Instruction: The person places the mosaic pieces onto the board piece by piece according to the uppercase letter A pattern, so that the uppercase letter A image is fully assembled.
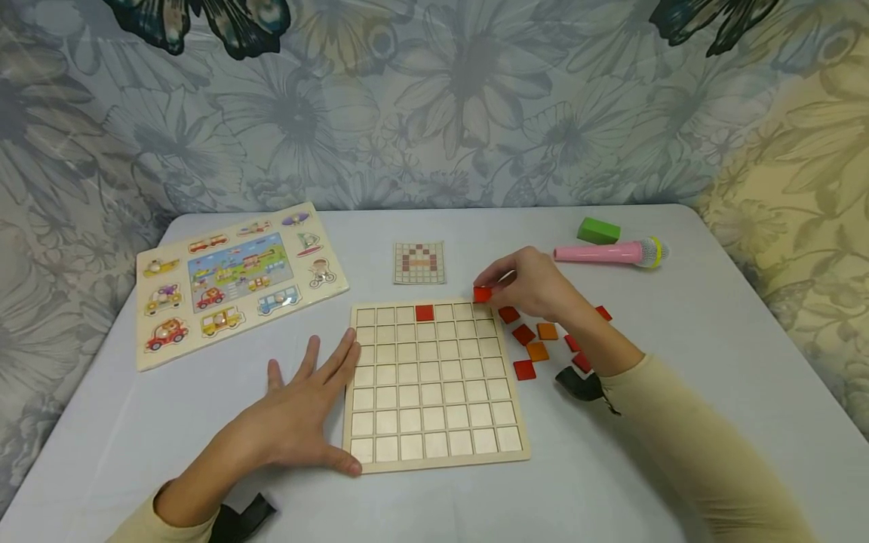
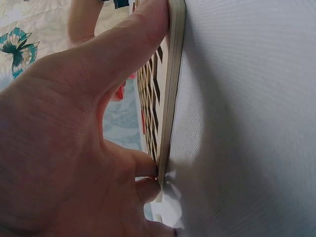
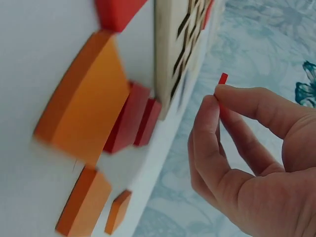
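A wooden grid board (image 1: 434, 456) lies on the table, with one red tile (image 1: 424, 313) in its top row. My left hand (image 1: 299, 422) rests along the board's left edge, fingers spread and fairly straight, with thumb and fingertips touching the rim. Between thumb and fingertips, my right hand (image 1: 536, 286) pinches another small red tile (image 1: 482, 294), held near the board's top right corner. In the right wrist view this red tile (image 3: 223, 79) is seen edge-on, apart from the board. Loose red tiles (image 1: 524, 369) and orange tiles (image 1: 538, 351) lie right of the board, some partly behind my right forearm.
A small pattern card (image 1: 419, 264) lies beyond the board. At the left is a vehicle picture puzzle (image 1: 237, 283). A pink toy microphone (image 1: 604, 253) and a green block (image 1: 599, 231) lie at the back right. Floral cloth (image 1: 441, 113) hangs behind the table.
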Action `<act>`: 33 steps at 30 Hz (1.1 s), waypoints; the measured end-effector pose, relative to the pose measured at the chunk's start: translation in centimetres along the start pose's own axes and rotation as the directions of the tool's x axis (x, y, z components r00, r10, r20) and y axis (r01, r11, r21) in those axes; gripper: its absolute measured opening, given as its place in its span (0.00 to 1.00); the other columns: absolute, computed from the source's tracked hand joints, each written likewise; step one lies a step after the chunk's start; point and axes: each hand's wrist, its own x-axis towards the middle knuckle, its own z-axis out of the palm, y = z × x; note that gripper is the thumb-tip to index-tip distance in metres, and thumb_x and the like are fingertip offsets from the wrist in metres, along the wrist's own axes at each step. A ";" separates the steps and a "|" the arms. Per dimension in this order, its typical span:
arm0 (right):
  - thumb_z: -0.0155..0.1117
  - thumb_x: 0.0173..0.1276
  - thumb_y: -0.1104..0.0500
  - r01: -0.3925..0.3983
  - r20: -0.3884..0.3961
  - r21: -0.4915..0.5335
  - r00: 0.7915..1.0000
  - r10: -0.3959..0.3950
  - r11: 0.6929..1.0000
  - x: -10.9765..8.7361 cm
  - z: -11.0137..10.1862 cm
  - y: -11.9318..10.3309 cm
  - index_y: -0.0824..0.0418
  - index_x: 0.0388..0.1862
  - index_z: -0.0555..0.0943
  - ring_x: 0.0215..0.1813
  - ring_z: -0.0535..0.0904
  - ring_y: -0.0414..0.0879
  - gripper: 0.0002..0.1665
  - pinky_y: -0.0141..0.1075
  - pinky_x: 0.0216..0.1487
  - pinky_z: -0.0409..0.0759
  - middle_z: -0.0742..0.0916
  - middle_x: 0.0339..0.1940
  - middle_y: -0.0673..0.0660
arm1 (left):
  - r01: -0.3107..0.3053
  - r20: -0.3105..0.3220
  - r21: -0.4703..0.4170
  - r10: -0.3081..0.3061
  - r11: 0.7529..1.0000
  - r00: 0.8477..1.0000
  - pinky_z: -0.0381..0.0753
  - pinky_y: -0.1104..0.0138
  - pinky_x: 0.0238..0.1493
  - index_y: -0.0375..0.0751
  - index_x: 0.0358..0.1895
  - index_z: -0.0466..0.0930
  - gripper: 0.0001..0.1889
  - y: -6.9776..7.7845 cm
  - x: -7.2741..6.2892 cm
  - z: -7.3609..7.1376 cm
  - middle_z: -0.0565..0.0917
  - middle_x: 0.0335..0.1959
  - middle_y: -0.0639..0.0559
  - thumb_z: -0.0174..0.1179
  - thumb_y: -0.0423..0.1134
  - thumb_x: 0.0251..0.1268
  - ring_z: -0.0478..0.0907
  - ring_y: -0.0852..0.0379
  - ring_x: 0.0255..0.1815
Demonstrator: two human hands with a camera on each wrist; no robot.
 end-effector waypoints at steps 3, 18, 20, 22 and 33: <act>0.78 0.61 0.64 0.000 0.010 0.018 1.000 0.000 1.000 -0.1 0.4 -0.3 0.55 0.47 0.92 0.42 0.84 0.51 0.14 0.41 0.40 0.86 0.91 0.41 0.58 | -0.001 -0.001 0.007 0.001 1.000 1.000 0.35 0.12 0.58 0.44 0.87 0.40 0.80 0.0 0.0 0.0 0.34 0.88 0.53 0.75 0.79 0.30 0.33 0.25 0.85; 0.75 0.55 0.67 0.035 0.083 0.027 0.996 -0.037 0.999 -0.4 2.4 -1.3 0.55 0.46 0.92 0.42 0.83 0.49 0.18 0.38 0.40 0.81 0.91 0.37 0.55 | 0.000 -0.006 0.016 0.000 1.000 1.000 0.38 0.12 0.58 0.45 0.87 0.42 0.79 0.0 0.0 -0.1 0.35 0.89 0.54 0.76 0.78 0.32 0.35 0.25 0.85; 0.76 0.54 0.67 0.038 0.088 0.031 0.995 -0.041 0.999 -0.5 2.5 -1.5 0.54 0.45 0.92 0.42 0.84 0.48 0.18 0.38 0.40 0.81 0.91 0.37 0.55 | 0.000 -0.007 0.019 0.000 1.000 1.000 0.38 0.12 0.59 0.45 0.87 0.41 0.79 0.0 0.0 -0.1 0.35 0.89 0.54 0.76 0.78 0.32 0.35 0.25 0.85; 0.77 0.53 0.67 0.042 0.095 0.039 0.994 -0.046 0.998 -0.5 2.7 -1.7 0.54 0.44 0.92 0.41 0.84 0.48 0.18 0.38 0.41 0.81 0.91 0.37 0.54 | 0.001 -0.005 0.019 -0.001 1.000 1.000 0.38 0.12 0.59 0.45 0.87 0.41 0.79 0.0 0.0 -0.1 0.35 0.89 0.54 0.76 0.78 0.32 0.35 0.25 0.85; 0.75 0.52 0.70 0.067 0.134 0.037 0.988 -0.072 0.997 -0.5 3.9 -2.2 0.54 0.41 0.93 0.39 0.83 0.48 0.18 0.38 0.41 0.82 0.90 0.35 0.54 | 0.002 0.005 0.010 -0.002 1.000 1.000 0.36 0.12 0.58 0.44 0.87 0.40 0.79 -0.1 0.1 -0.1 0.33 0.89 0.53 0.78 0.76 0.32 0.34 0.25 0.85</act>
